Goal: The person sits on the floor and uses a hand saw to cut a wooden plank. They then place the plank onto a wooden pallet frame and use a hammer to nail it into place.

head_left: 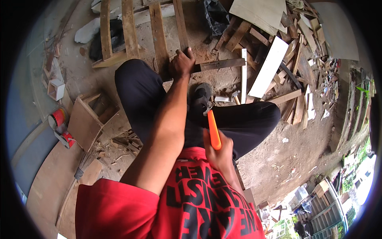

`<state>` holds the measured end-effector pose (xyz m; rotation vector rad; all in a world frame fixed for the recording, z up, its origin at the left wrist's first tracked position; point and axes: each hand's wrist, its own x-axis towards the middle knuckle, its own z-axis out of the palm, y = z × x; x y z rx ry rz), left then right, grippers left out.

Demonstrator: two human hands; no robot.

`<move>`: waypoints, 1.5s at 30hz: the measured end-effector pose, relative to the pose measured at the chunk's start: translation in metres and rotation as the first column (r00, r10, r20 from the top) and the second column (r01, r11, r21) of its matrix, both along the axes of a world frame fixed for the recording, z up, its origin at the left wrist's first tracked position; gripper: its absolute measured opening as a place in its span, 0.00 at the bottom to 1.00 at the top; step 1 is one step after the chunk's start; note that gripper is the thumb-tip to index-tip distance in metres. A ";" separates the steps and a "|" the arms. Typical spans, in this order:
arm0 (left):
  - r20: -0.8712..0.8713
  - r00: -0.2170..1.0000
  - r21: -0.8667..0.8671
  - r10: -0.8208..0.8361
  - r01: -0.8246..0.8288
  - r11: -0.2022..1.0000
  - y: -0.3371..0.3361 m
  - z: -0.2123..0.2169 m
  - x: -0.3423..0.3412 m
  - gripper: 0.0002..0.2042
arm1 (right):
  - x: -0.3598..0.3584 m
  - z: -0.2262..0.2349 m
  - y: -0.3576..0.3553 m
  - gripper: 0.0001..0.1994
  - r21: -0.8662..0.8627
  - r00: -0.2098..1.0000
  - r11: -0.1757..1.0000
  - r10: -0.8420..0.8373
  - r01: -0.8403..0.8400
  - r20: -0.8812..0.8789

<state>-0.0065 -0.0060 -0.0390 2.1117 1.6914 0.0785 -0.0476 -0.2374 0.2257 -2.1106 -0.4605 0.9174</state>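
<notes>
Two-handed work, seen in the head view. Holding one orange-handled tool [214, 129] in the right hand [220, 153], with fingers wrapped round its grip at lower centre of the frame and its metal end up beside a shoe [201, 95]. Curling the left hand [182, 64] over the lower end of the rightmost slat [181, 24] at upper centre, seemingly gripped, with the underside hidden.

Apparently partway along: four slats in a row at the top of the frame, with one crosspiece [111, 59] under the left end. Perhaps more to do around one brown strip [223, 64] running right from the left hand; joined or loose, impossible to tell.

Also countable: two white boards [269, 67] at upper right, two red tins [58, 118] at far left, one wooden box [84, 125] and one broom [84, 163] nearby. Too tangled to count: the scrap heap [296, 51] at upper right.
</notes>
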 end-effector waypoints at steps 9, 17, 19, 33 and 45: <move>-0.033 0.998 -0.141 -0.055 0.050 0.989 0.000 0.036 0.006 0.29 | 0.013 0.016 -0.008 0.11 -0.056 0.999 0.997 -0.051 0.050 -0.020; 0.036 0.999 -0.223 -0.038 0.045 0.974 0.003 0.052 -0.001 0.29 | 0.048 -0.097 0.083 0.11 0.021 0.988 0.997 0.069 -0.073 0.135; 0.054 0.998 -0.209 -0.039 0.049 0.977 0.003 0.053 -0.002 0.29 | 0.047 -0.097 0.071 0.11 0.058 0.991 0.996 0.055 -0.063 0.121; -0.026 0.999 -0.088 -0.033 0.031 0.996 0.005 0.038 0.002 0.26 | 0.007 0.039 -0.016 0.12 -0.118 0.999 0.993 -0.014 0.008 -0.051; 0.005 0.999 -0.124 -0.051 0.051 0.991 0.005 0.045 0.000 0.29 | 0.059 -0.095 0.074 0.13 0.062 0.999 0.998 0.032 -0.033 0.010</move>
